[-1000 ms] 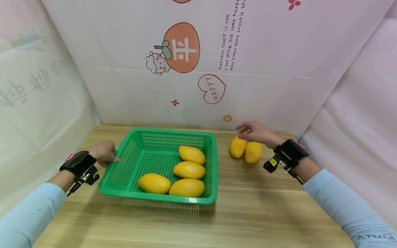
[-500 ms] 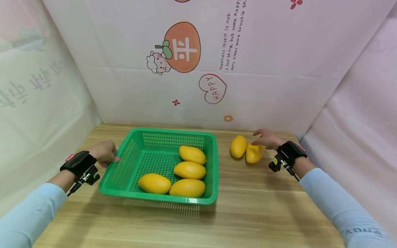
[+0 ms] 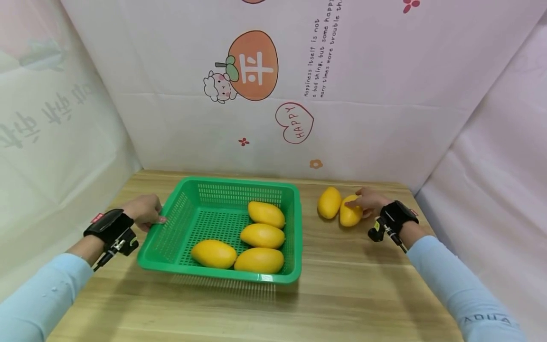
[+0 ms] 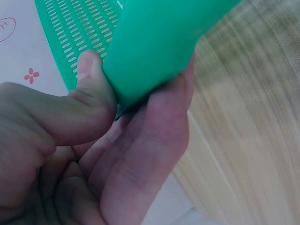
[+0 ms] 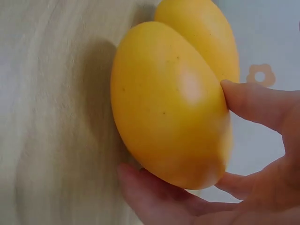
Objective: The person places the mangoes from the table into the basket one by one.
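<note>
My left hand [image 3: 146, 212] grips the left rim of a green plastic basket [image 3: 219, 274], thumb on the inner side and fingers curled under the rim, as the left wrist view shows [image 4: 154, 42]. Several yellow mangoes lie inside, one of them the front-left mango [image 3: 213, 253]. To the right of the basket, two more sit on the table. My right hand [image 3: 371, 201] has its fingers and thumb around the right-hand mango [image 5: 168, 103], with fingertips on opposite sides of it. The other loose mango [image 3: 329, 203] lies just left of it.
The wooden table [image 3: 342, 294] ends at the back against a printed white cloth [image 3: 205, 137]. Cloth walls also stand at the left and right sides. Each wrist carries a black strap with a small camera.
My right hand has moved from above the two loose mangoes to the right and down, and its fingers have come around the right-hand one. The left hand and basket have stayed put.
</note>
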A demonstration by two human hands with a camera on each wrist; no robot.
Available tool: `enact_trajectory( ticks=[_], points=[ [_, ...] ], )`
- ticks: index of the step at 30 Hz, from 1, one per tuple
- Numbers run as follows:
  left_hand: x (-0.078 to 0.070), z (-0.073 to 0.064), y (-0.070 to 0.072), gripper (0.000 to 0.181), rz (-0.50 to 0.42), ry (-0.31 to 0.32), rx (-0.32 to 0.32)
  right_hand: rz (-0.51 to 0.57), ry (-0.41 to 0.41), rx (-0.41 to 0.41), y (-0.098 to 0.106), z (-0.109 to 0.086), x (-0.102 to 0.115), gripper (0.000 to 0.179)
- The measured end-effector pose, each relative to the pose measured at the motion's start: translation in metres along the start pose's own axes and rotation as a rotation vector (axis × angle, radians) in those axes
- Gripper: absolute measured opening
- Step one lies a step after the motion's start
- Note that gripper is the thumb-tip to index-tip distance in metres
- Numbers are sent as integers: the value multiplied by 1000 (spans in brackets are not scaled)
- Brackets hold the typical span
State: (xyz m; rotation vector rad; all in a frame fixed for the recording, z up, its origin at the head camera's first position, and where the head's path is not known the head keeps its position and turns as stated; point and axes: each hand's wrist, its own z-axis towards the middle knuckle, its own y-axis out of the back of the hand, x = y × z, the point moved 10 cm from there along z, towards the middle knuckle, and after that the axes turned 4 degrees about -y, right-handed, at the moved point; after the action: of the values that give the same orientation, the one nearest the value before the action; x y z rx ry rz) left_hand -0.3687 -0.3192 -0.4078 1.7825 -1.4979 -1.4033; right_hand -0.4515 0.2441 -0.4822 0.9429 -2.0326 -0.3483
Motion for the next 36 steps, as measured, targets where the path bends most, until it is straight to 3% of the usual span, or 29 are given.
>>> enact_trajectory(
  ticks=[6,8,11,14,18,21,25,29,36],
  points=[
    [-1,0,0,26,0,4,0,95,1,-3,-3,4,-5,90],
    [-1,-1,0,27,-1,4,-3,102,1,-30,-1,3,-6,77],
    [-1,-1,-1,28,-5,4,0,91,-2,-65,2,0,-7,43],
    [0,-1,-3,28,-5,6,9,98,8,-46,2,-5,-6,33],
    [0,-1,-2,26,1,7,10,138,41,13,1,-13,0,52],
    [-1,-1,-1,26,8,9,8,157,70,17,4,-19,5,73],
    [-1,-1,0,26,10,13,6,156,98,5,6,-27,12,85],
    [-2,-2,0,27,8,8,4,166,109,14,3,-33,19,93],
    [-2,-2,0,25,10,-2,2,151,151,35,-7,-45,32,92]
  ],
)
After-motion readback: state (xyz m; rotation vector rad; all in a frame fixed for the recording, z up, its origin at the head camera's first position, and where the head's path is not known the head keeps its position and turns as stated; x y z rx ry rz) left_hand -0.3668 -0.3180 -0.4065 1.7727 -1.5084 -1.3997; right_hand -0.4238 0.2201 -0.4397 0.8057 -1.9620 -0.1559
